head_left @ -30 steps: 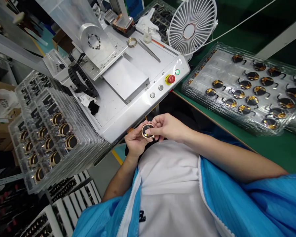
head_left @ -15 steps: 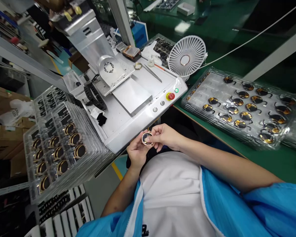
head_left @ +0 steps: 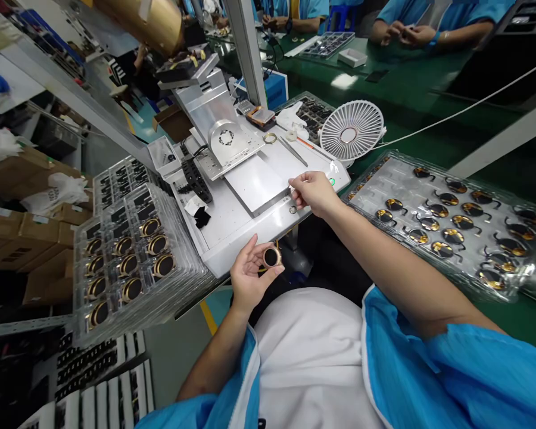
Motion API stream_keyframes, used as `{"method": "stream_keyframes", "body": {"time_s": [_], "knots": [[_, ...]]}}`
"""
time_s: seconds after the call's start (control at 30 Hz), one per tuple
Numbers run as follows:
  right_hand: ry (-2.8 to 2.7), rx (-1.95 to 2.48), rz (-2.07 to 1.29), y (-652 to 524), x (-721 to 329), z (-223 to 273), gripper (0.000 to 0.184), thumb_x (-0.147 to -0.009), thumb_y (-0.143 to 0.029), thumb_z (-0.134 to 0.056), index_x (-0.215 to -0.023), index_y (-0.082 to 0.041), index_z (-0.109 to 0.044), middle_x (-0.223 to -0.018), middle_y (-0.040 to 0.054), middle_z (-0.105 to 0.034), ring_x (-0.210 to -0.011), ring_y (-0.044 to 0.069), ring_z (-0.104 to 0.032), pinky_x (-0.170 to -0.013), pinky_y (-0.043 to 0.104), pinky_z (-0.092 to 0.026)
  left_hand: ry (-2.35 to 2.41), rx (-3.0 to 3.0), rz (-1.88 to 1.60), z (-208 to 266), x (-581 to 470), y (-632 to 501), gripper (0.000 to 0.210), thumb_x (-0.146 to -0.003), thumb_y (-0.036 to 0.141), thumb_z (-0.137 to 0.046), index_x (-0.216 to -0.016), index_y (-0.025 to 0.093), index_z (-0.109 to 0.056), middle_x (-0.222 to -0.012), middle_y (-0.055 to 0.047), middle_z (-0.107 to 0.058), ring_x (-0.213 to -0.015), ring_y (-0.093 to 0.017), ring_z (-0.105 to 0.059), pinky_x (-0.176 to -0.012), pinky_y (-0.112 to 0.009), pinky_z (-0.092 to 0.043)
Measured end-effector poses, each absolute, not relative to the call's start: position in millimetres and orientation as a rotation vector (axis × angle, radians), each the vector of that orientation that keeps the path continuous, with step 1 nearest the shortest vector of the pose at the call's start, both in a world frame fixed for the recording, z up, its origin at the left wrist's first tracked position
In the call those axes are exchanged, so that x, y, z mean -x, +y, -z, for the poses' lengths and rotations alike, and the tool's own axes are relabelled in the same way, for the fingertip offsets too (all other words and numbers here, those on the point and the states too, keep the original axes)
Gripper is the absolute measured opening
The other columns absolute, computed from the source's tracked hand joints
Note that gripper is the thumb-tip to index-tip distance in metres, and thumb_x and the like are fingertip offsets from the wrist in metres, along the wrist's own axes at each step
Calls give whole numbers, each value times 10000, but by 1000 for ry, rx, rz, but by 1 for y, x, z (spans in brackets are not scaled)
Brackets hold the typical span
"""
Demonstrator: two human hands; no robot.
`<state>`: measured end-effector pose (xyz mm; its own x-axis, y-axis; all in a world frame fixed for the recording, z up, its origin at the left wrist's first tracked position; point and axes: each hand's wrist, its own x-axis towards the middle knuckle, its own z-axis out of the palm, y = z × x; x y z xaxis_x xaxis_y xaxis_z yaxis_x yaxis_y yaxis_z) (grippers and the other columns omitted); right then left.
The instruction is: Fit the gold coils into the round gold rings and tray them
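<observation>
My left hand (head_left: 249, 275) grips a round watch case (head_left: 271, 257) with a gold rim and a dark disc in its middle, in front of the machine's near edge. Its thumb presses the lower rim, and the fingers lie behind. My right hand (head_left: 315, 192) is over the front right of the white machine base (head_left: 226, 241), beside a metal plate (head_left: 258, 186). Thumb and forefinger are pinched together there; whatever may be between them is too small to name. Tweezers (head_left: 295, 152) and a gold ring (head_left: 270, 138) lie behind that hand.
Stacked clear trays (head_left: 183, 298) with gold-rimmed watch cases stand at the left. Another tray stack (head_left: 366, 185), bearing dark round parts with short cables, is at the right. A white fan (head_left: 352, 132) sits behind the machine. Across the green table, a co-worker's hands (head_left: 406, 34) are visible.
My right hand has left the watch case and moved up and right to the machine base. My left hand still holds the case. The view has tilted up, showing co-workers.
</observation>
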<state>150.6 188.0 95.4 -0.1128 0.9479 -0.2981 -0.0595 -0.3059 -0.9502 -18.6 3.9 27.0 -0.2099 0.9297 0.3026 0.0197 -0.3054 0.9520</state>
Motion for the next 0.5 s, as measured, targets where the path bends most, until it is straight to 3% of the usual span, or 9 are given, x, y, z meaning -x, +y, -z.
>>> {"method": "stream_keyframes", "body": {"time_s": [0.1,0.23,0.5], "knots": [[-1164,1191,-1562,160,-153,-95,394,-788,-341,-888,-680,-205,-534,-471,-30,-587,-339,90,-468,-336,207,-416,1278,-1482,-1645,-28,14,3,827,-735,206,-919,-1483,220,-566,-1209,-148,-788,-1049,-238,-788,-892,-327,-656],[-1410,1046,-1849,110,-160,-94,456,-650,-479,-946,-689,-178,-605,-495,-3,-634,-348,100,-513,-337,192,-392,1323,-1606,-1642,-30,11,2,861,-754,186,-906,-1520,231,-515,-1271,-154,-770,-1091,-244,-783,-917,-333,-659],[-1498,1096,-1896,77,-160,-85,361,-717,-397,-889,-685,-177,-605,-525,-4,-651,-383,101,-549,-366,186,-436,1341,-1637,-1634,-30,8,1,836,-764,203,-904,-1510,224,-528,-1285,-136,-767,-1105,-261,-781,-912,-351,-673]]}}
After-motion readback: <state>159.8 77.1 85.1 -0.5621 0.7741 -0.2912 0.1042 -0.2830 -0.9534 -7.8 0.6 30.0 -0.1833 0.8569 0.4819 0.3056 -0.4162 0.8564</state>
